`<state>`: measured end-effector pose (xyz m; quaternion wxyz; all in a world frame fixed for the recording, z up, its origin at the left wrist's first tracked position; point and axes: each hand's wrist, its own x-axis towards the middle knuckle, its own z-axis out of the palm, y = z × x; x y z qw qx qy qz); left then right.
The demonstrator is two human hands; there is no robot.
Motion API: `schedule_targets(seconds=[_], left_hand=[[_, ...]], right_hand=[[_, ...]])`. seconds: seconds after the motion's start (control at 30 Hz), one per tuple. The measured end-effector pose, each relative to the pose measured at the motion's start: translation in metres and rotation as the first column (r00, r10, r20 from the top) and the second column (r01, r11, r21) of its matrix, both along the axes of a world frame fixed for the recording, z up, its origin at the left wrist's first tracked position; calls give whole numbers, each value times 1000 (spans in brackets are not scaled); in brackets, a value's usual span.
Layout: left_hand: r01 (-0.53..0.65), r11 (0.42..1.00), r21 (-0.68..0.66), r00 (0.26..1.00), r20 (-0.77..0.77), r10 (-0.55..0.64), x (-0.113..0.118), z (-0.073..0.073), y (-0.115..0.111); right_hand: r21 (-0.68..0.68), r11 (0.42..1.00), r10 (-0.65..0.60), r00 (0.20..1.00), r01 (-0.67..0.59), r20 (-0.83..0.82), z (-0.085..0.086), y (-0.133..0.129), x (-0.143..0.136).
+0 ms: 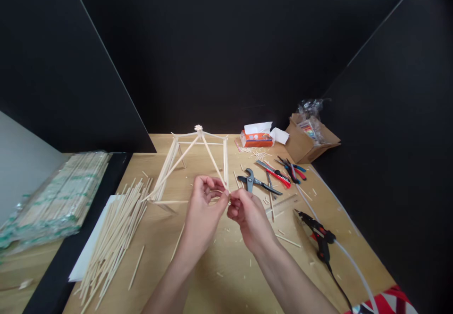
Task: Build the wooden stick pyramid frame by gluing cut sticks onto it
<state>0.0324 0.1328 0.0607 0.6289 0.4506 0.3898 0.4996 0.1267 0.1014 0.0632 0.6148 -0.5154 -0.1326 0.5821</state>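
A house-shaped frame of pale wooden sticks (166, 165) stands on the table, its slanted sticks meeting at a knob-like top joint. Both hands meet at the frame's near right corner. My left hand (208, 201) pinches the lower end of a slanted stick there, thumb and fingertips closed on it. Right beside it, my right hand (246, 212) has its fingers pressed together at the same corner. Whatever lies between the right fingertips is hidden or too small to make out.
Loose sticks (118, 234) lie on white paper at left, near plastic-wrapped bundles (63, 194). To the right are cutting pliers (250, 180), a red utility knife (279, 176), more pliers (293, 169) and a corded glue gun (318, 234). An orange box (256, 139) and a cardboard box (304, 146) stand behind.
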Motion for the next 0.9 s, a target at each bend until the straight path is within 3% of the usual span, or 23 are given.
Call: schedule_targets(seconds=[0.6,0.7,0.77,0.83,0.9], left_hand=[[-42,999,14,998,-49,43,2,-2,0],[-38,999,23,997,-59,39,2,-2,0],[-37,999,29,997,-62,39,2,-2,1],[-31,999,26,998,-53,33,1,-2,0],[-22,1000,18,999,-40,22,1,-2,0]], right_hand=[[13,998,58,998,-58,6,-1,1,6],[38,998,50,983,-57,176,0,-6,8],[91,995,-5,876,-45,482,-1,-12,10],[208,975,-115,625,-77,772,-3,-19,12],[326,933,-248,382,-152,890,-7,-23,13]])
